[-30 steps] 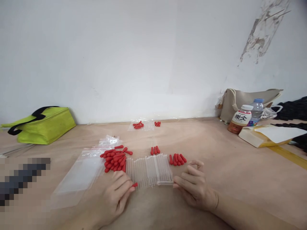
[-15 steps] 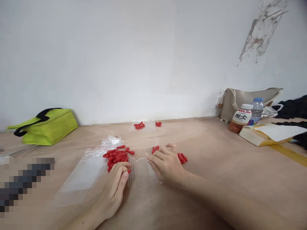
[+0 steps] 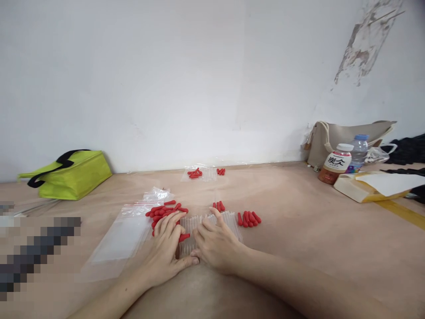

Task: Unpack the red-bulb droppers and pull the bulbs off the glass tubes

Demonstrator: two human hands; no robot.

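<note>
A row of clear plastic tubes [image 3: 229, 220] lies side by side on the wooden table. My right hand [image 3: 215, 243] rests flat on top of the row, fingers stretched out. My left hand [image 3: 166, 252] lies at the row's left end, fingers spread over the edge of a pile of red rubber caps [image 3: 164, 210], its thumb under the row's near edge. One red cap [image 3: 184, 237] shows between the two hands. More red caps [image 3: 248, 219] sit just right of the tubes, and three [image 3: 218, 206] behind them.
Clear zip bags [image 3: 116, 241] lie left of the pile. A lime-green bag [image 3: 71, 175] stands far left by the wall. Far back lies a small bag with red caps [image 3: 195, 173]. At right stand two bottles [image 3: 334, 164], a beige tote [image 3: 345, 137] and a yellow envelope [image 3: 372, 186].
My right hand slid from the row's right end onto the top of the tubes, then drew back nearer. My left hand moved from the row's near-left corner up onto the red caps.
</note>
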